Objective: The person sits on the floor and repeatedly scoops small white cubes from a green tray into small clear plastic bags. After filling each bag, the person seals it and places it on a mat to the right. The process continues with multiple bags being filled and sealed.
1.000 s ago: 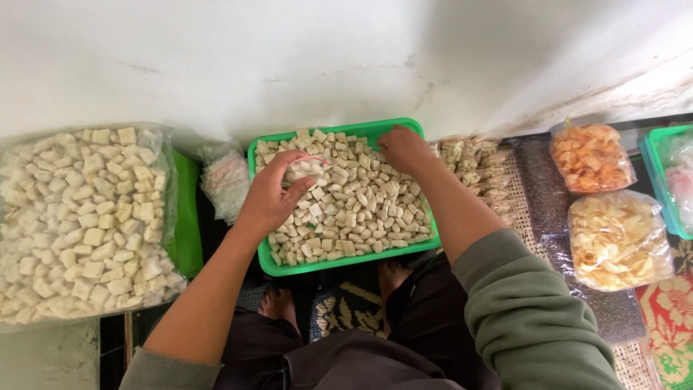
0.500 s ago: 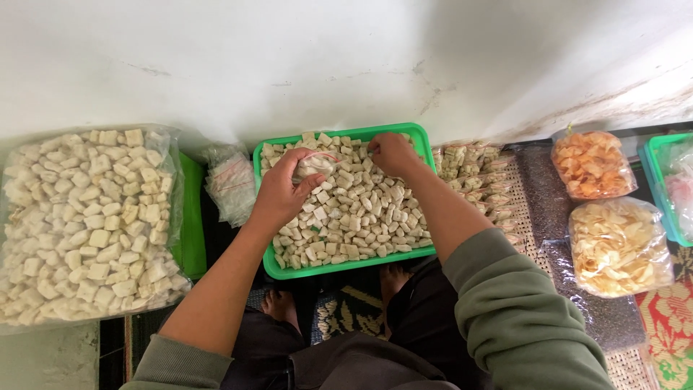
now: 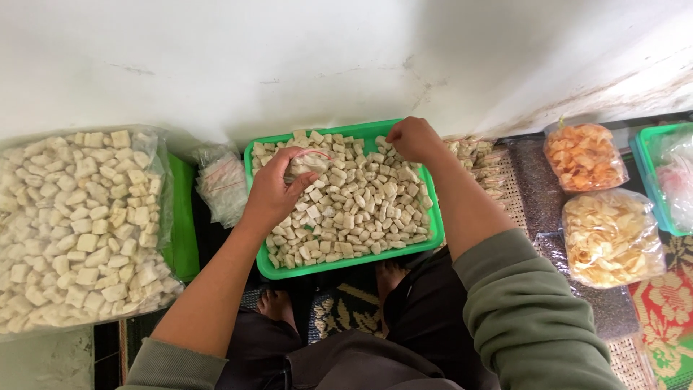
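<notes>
A green tray (image 3: pixel 339 265) on the floor in front of me is heaped with small pale cream cracker pieces (image 3: pixel 361 209). My left hand (image 3: pixel 278 189) hovers over the tray's left part and grips a small clear plastic bag (image 3: pixel 309 162) holding a few pieces. My right hand (image 3: pixel 411 137) rests at the tray's far right corner, fingers closed down among the pieces; whether it holds any is hidden.
A big clear bag of the same pale pieces (image 3: pixel 72 217) lies at the left on a green tray (image 3: pixel 184 231). A bundle of small empty bags (image 3: pixel 222 184) sits between. Bags of orange crackers (image 3: pixel 583 155) and yellow crackers (image 3: pixel 612 237) lie right, by another green tray (image 3: pixel 650 148). White wall ahead.
My right hand has moved from the tray's middle back edge toward its far right corner. My left hand with the small bag has stayed over the tray's left part.
</notes>
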